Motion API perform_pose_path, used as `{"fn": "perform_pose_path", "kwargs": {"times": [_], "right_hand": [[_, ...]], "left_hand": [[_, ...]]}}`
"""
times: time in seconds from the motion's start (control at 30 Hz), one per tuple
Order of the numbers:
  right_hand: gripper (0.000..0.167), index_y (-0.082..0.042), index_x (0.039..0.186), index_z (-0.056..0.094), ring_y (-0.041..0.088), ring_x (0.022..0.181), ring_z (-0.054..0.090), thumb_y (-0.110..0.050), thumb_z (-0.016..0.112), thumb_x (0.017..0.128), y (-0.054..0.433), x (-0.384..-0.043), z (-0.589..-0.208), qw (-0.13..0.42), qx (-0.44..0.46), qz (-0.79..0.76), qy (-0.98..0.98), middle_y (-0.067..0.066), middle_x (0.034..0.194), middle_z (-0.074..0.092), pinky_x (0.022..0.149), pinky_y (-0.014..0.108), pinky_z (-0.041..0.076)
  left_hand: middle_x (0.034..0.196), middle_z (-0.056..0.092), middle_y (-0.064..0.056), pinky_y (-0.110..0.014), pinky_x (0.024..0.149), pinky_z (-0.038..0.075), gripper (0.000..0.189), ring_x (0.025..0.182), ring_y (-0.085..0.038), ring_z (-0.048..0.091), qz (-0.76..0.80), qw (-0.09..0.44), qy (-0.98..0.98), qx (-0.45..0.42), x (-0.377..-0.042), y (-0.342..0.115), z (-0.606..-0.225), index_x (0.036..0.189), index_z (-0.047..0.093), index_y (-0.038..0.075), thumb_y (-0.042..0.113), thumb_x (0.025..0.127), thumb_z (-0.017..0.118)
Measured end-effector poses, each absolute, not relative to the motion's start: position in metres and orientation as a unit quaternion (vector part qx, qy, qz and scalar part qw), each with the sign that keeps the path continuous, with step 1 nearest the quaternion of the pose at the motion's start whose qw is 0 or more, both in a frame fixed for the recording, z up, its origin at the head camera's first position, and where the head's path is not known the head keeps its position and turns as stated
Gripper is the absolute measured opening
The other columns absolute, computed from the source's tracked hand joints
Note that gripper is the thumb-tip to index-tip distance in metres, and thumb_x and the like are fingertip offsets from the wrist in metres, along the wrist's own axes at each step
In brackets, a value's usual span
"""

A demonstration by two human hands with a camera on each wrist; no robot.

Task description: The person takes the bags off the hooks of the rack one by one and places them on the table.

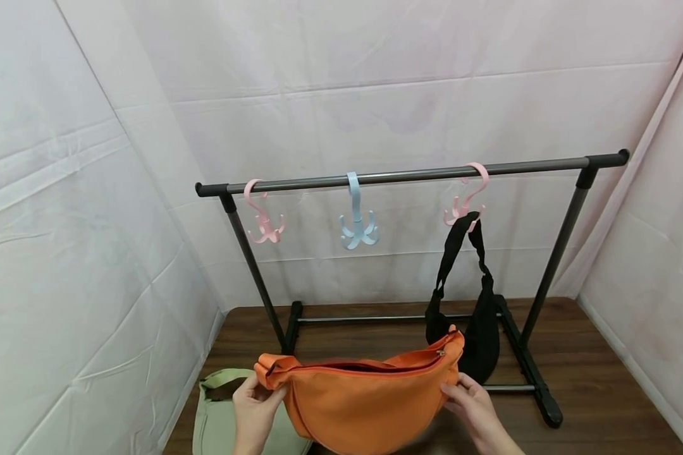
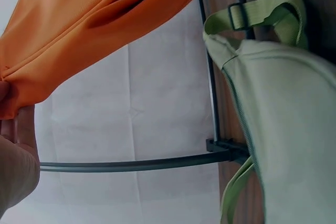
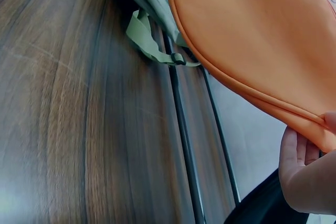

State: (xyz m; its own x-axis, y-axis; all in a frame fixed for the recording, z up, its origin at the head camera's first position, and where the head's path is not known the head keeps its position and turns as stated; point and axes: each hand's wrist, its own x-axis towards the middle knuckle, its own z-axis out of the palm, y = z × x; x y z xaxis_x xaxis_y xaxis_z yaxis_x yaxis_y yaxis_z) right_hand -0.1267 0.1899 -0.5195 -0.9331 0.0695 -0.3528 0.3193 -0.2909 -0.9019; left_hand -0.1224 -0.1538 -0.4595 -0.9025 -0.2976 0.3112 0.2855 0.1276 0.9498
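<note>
An orange shoulder bag is held up between both hands in front of the rack, its top opening facing upward. My left hand pinches its left end below the strap; the left wrist view shows those fingers on the fabric. At the other end my right hand grips the bag's right edge between thumb and fingers. A black bag hangs by its strap from the right pink hook, partly behind the orange one. The light green bag lies on the table, beside and behind my left hand.
A dark metal rack stands on the wooden table, its feet reaching forward. A blue hook hangs mid-bar and another pink hook near the left end. White cloth walls enclose the back and sides.
</note>
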Motion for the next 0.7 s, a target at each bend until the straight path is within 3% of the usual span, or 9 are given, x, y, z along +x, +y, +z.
{"fn": "perform_pose_path", "kwargs": {"times": [0.43, 0.7], "right_hand": [[0.019, -0.003, 0.098, 0.055, 0.013, 0.081, 0.059, -0.013, 0.062, 0.085, 0.217, -0.097, -0.525, 0.090, 0.192, -0.751, 0.625, 0.001, 0.086, 0.059, 0.073, 0.031, 0.050], [0.011, -0.007, 0.089, 0.059, 0.015, 0.081, 0.059, -0.015, 0.064, 0.083, 0.238, -0.084, -0.536, 0.099, 0.221, -0.748, 0.618, 0.000, 0.084, 0.061, 0.073, 0.036, 0.050]], "left_hand": [[0.077, 0.062, 0.014, -0.021, 0.057, 0.053, 0.029, 0.071, -0.003, 0.061, -0.679, 0.168, -0.715, 0.001, -0.107, -0.138, -0.484, 0.096, 0.057, -0.020, -0.014, 0.070, 0.067], [0.079, 0.064, 0.013, -0.023, 0.058, 0.053, 0.024, 0.073, -0.005, 0.061, -0.712, 0.115, -0.693, 0.005, -0.100, -0.125, -0.500, 0.090, 0.059, -0.017, -0.010, 0.069, 0.069]]}}
